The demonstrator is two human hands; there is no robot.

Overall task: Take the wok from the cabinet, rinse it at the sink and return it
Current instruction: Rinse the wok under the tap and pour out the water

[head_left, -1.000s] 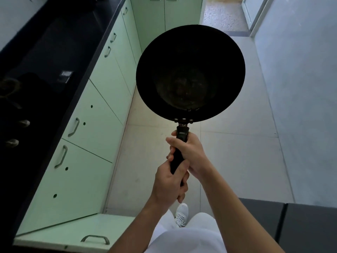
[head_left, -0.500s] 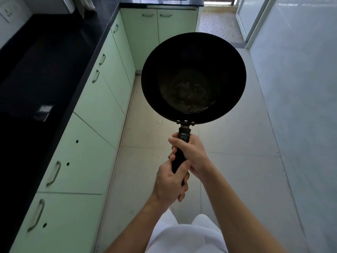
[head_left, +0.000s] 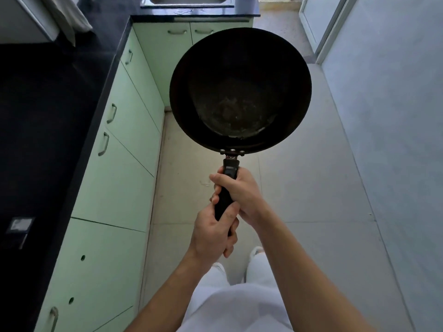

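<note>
- since the earlier frames the view has advanced along the kitchen: the sink (head_left: 187, 6) now shows at the top edge, and the cabinets (head_left: 124, 164) have slid back on the left, while the grip on the wok looks unchanged
- the wok (head_left: 239, 92) is held in the air over the floor (head_left: 299, 188), bowl up and away from the body, well short of the sink and touching nothing but the hands
- its inside is dark, with a worn, dull patch at the bottom
- the handle (head_left: 231, 168) is riveted to the near rim and points back at the person
- the right hand (head_left: 242, 192) grips the handle nearer the bowl, fingers curled tight round it
- the left hand (head_left: 212, 233) grips the butt end just behind, fingers wrapped and thumb laid along the top
- i judge the wok stiff and fairly heavy, with its weight far out in front, so the two-handed hold on the handle suits it; once wet the handle may turn slippery
- the step in hand looks like carrying it to the sink, rinsing not yet begun
- a dark counter (head_left: 48, 116) runs along the left above the cabinets
</note>
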